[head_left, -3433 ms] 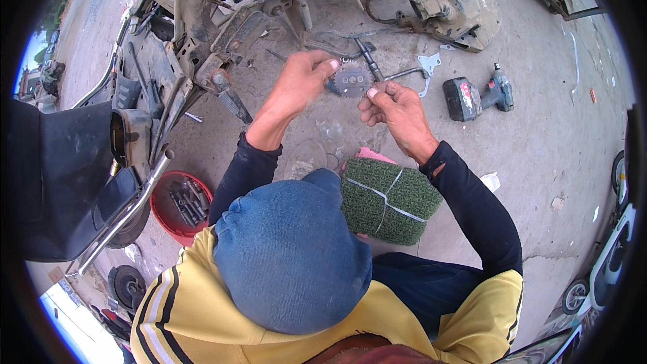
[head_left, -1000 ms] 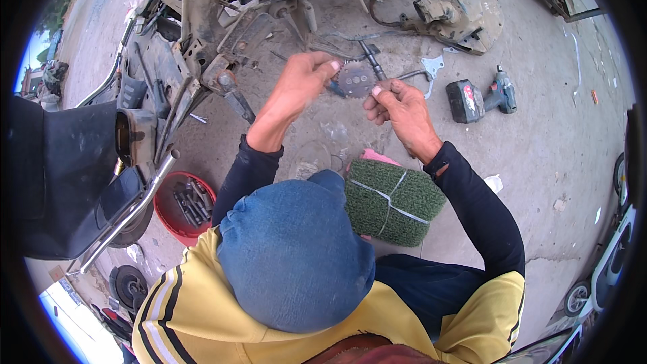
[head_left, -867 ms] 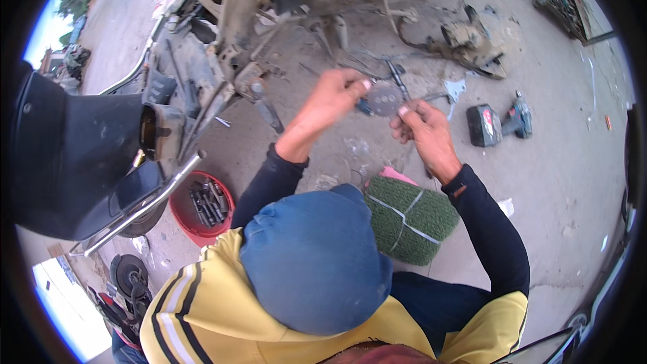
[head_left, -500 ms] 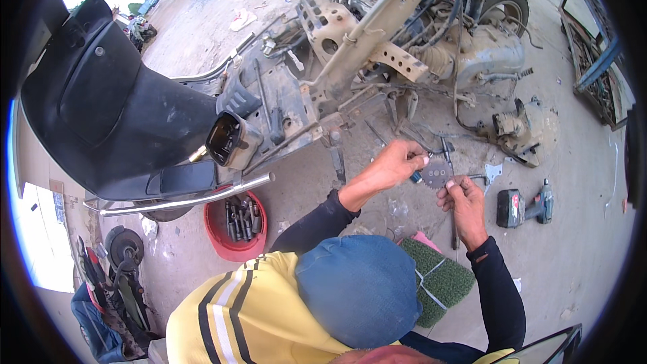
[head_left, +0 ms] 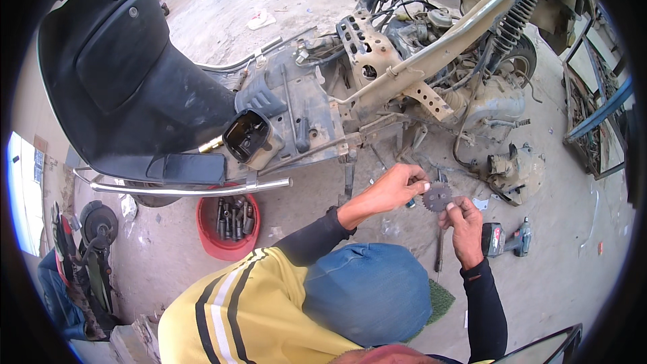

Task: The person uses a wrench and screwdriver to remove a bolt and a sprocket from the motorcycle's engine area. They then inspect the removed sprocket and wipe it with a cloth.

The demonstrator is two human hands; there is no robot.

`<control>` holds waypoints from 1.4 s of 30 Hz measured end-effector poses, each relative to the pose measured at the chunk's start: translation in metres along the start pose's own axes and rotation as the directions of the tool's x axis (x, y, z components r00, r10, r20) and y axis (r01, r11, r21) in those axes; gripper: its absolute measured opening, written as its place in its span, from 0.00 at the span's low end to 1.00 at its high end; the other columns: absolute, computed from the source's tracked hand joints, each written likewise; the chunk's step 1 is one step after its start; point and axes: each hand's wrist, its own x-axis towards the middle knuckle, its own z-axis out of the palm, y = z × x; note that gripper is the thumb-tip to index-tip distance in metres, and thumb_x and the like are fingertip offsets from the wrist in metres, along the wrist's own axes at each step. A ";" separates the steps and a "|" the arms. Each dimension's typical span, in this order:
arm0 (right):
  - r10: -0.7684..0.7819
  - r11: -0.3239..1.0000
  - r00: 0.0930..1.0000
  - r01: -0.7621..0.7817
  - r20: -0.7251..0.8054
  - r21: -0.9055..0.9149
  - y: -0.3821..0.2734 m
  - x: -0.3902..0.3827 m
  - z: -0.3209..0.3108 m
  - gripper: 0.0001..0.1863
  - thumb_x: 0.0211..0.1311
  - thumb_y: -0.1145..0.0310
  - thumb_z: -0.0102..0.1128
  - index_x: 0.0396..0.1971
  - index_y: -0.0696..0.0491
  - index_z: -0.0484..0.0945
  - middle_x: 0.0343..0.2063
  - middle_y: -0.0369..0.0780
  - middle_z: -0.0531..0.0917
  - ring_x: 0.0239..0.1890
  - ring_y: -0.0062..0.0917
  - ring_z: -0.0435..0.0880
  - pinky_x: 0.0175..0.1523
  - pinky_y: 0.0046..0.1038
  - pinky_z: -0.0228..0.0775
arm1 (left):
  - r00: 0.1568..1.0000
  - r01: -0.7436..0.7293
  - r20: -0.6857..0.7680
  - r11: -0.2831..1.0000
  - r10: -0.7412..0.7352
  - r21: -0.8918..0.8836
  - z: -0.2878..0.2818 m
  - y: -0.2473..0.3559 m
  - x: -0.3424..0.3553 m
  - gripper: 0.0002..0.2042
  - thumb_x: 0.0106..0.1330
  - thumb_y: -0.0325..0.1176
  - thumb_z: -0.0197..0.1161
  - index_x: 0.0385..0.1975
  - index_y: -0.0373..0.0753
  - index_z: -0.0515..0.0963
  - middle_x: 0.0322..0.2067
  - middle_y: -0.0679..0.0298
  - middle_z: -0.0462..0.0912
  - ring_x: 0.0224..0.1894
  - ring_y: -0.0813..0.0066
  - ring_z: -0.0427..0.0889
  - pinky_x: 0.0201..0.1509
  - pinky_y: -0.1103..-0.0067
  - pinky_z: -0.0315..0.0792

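Observation:
A dark toothed sprocket [head_left: 438, 197] with small holes is held up between my two hands. My left hand [head_left: 389, 192] pinches its upper left rim with thumb and fingertips. At its lower right rim, my right hand [head_left: 465, 229] has thumb and fingers closed on the edge. Below the sprocket a long dark metal bar [head_left: 440, 249] lies on the ground. A small blue-tipped item [head_left: 410, 203] shows beside my left hand, partly covered by it.
Ahead stands a stripped scooter frame [head_left: 384, 98], with an open container of parts [head_left: 253, 138] on its floorboard. A red helmet-shaped bowl [head_left: 229, 249] holds several sockets. A cordless power tool [head_left: 522, 237] and a metal engine casing [head_left: 515, 174] lie to the right.
My view has shifted, so the scooter sits further right and the green mat is mostly hidden behind my knee. Both hands still hold the sprocket, which is tilted slightly differently.

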 end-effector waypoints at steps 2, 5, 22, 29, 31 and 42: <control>-0.039 0.998 0.999 0.039 0.001 -0.053 -0.008 -0.001 -0.004 0.07 0.72 0.70 0.54 0.38 0.58 0.77 0.25 0.37 0.83 0.25 0.18 0.79 0.33 0.22 0.71 | 1.000 -0.016 0.005 1.000 0.016 -0.025 -0.001 0.005 0.001 0.11 0.71 0.31 0.64 0.44 0.28 0.82 0.32 0.61 0.86 0.35 0.79 0.79 0.39 0.76 0.74; -0.063 0.989 0.998 0.064 0.011 -0.131 -0.016 -0.007 -0.010 0.09 0.73 0.69 0.55 0.39 0.59 0.78 0.25 0.36 0.83 0.26 0.17 0.81 0.33 0.21 0.72 | 0.999 0.020 0.030 0.996 -0.017 -0.091 0.003 0.014 -0.004 0.11 0.71 0.30 0.64 0.44 0.28 0.81 0.33 0.63 0.85 0.36 0.80 0.78 0.40 0.77 0.73; -0.016 0.994 1.000 0.018 0.016 -0.110 -0.042 -0.013 -0.016 0.10 0.71 0.68 0.56 0.39 0.61 0.78 0.27 0.37 0.84 0.28 0.17 0.80 0.34 0.22 0.73 | 0.997 0.052 -0.045 0.993 -0.057 -0.108 0.011 0.035 0.002 0.12 0.72 0.33 0.63 0.43 0.29 0.82 0.29 0.69 0.81 0.28 0.84 0.72 0.32 0.83 0.67; -0.021 0.991 0.999 0.028 0.049 -0.134 -0.039 -0.016 -0.033 0.11 0.71 0.68 0.56 0.38 0.62 0.78 0.27 0.39 0.84 0.28 0.19 0.82 0.36 0.23 0.75 | 0.995 0.086 -0.041 0.991 -0.090 -0.101 0.022 0.051 0.004 0.11 0.70 0.33 0.65 0.42 0.29 0.82 0.28 0.68 0.80 0.27 0.84 0.72 0.31 0.83 0.67; -0.038 0.990 0.998 0.044 0.043 -0.132 -0.038 -0.018 -0.045 0.11 0.72 0.67 0.56 0.38 0.62 0.78 0.27 0.39 0.84 0.28 0.19 0.82 0.36 0.24 0.75 | 0.996 0.074 -0.036 0.994 -0.077 -0.079 0.031 0.055 0.008 0.11 0.70 0.33 0.65 0.40 0.29 0.82 0.27 0.68 0.80 0.27 0.84 0.72 0.31 0.83 0.66; -0.255 0.967 0.963 0.252 -0.088 -0.047 -0.076 -0.036 -0.099 0.12 0.72 0.67 0.56 0.41 0.63 0.78 0.26 0.38 0.85 0.27 0.18 0.81 0.35 0.25 0.74 | 0.995 -0.102 -0.015 0.994 0.102 -0.023 0.066 0.138 0.042 0.08 0.70 0.30 0.66 0.38 0.30 0.82 0.27 0.72 0.79 0.28 0.87 0.70 0.32 0.86 0.65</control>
